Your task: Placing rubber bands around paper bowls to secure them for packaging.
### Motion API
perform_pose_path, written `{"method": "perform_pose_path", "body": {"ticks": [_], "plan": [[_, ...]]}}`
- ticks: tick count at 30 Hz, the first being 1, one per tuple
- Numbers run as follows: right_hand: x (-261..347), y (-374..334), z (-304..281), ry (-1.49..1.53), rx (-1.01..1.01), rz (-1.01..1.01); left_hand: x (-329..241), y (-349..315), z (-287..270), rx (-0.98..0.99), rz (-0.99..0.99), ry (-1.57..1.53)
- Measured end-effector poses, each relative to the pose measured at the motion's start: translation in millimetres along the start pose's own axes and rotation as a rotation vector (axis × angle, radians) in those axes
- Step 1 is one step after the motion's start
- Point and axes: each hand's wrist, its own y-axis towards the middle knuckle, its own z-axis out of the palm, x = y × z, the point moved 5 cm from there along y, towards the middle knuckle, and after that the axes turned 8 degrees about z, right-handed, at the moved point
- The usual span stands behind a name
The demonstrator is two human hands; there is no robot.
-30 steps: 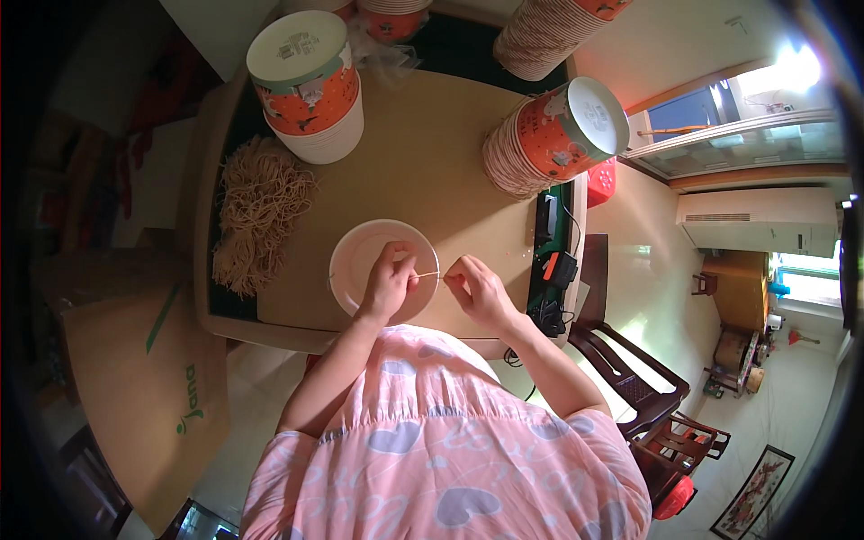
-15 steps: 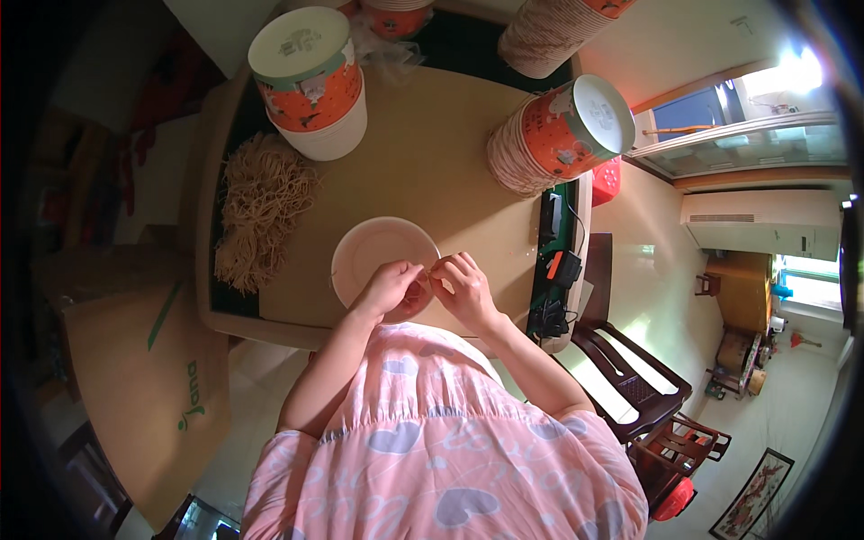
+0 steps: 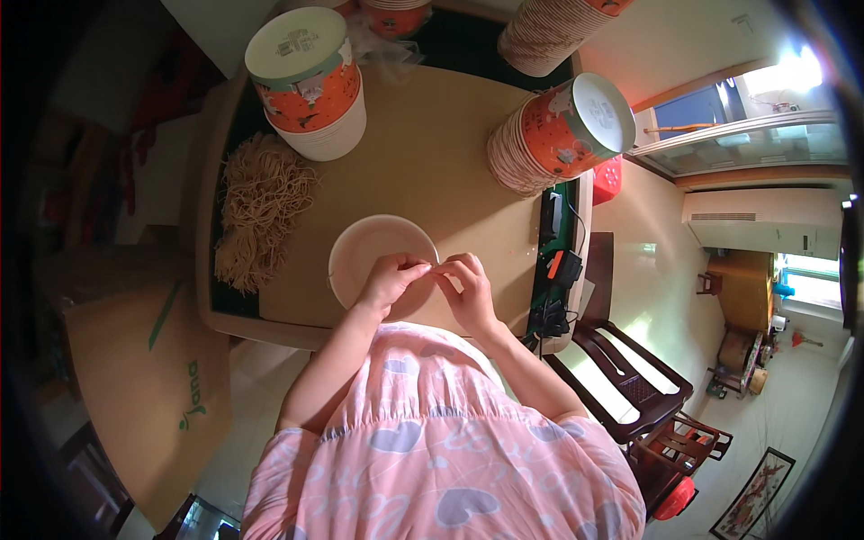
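A white, round paper tub stands open-side up on the table right in front of me. My left hand reaches over its near side, thumb and forefinger pinched at the right part of the rim. Meeting it there, my right hand is just outside the rim with its fingertips pinched too. Whatever lies between the fingertips is too small to make out. Left of the tub lies a loose heap of tan cords.
Stacks of orange-and-white paper tubs stand at the back left and back right, with another stack behind. Black adapters and cables lie along the right edge. A large cardboard box is at the left, a dark wooden chair at the right.
Both hands stay at the rim, their fingertips shifted slightly upward and the left hand's fingers more closed together. The tub has moved a little to the left.
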Motion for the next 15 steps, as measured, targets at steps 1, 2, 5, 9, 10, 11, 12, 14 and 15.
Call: {"method": "perform_pose_path", "body": {"ticks": [1,2,5,9,10,11,12,14,15], "plan": [[-8.2,-1.8,2.4,0.088,0.012,0.159,2.9,-0.8,1.0,-0.001,-0.001,0.001],[-16.0,-4.2,4.6,0.175,0.025,0.317,-0.4,-1.0,0.7,-0.01,0.157,0.119],[-26.7,-6.1,8.5,0.199,0.06,0.498,-7.3,-7.1,5.4,-0.016,0.391,0.273],[-46.7,-13.6,19.7,0.427,0.06,0.625,-34.5,-20.4,15.2,-0.059,0.64,0.555],[-49.2,-14.9,21.3,0.47,0.049,0.661,-39.1,-23.5,17.5,-0.038,0.696,0.649],[-50.8,-15.9,22.6,0.513,0.04,0.696,-42.5,-26.4,19.6,-0.018,0.751,0.743],[-50.5,-16.3,22.8,0.512,0.04,0.696,-43.9,-27.9,19.5,-0.019,0.751,0.743],[-49.1,-17.1,23.2,0.524,0.052,0.7,-44.9,-30.2,19.6,-0.017,0.747,0.767],[-47.8,-16.8,22.6,0.524,0.053,0.7,-44.2,-30.5,19.7,-0.018,0.747,0.767]]}}
